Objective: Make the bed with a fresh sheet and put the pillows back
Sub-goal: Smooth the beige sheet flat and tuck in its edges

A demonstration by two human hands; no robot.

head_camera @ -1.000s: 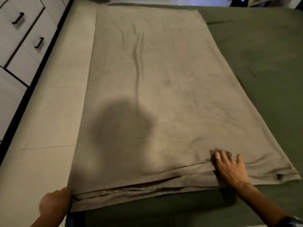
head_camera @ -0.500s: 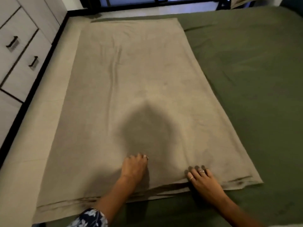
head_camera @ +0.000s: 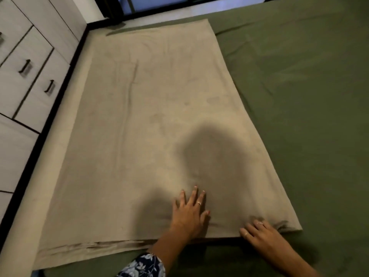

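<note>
A folded beige sheet lies flat on the left half of the bed, over a dark green sheet that covers the mattress. My left hand rests palm down on the beige sheet near its front edge, fingers spread. My right hand lies at the sheet's front right corner, with its fingertips on the folded edge; whether it pinches the cloth is unclear. No pillows are in view.
A pale bed frame ledge runs along the left side of the bed. Beyond it stands a white drawer unit with dark handles. A dark window frame runs along the far end.
My left hand came from the sheet's front left corner onto the sheet's middle, then opened flat. My right hand has slid right along the front edge. The view has shifted right.
</note>
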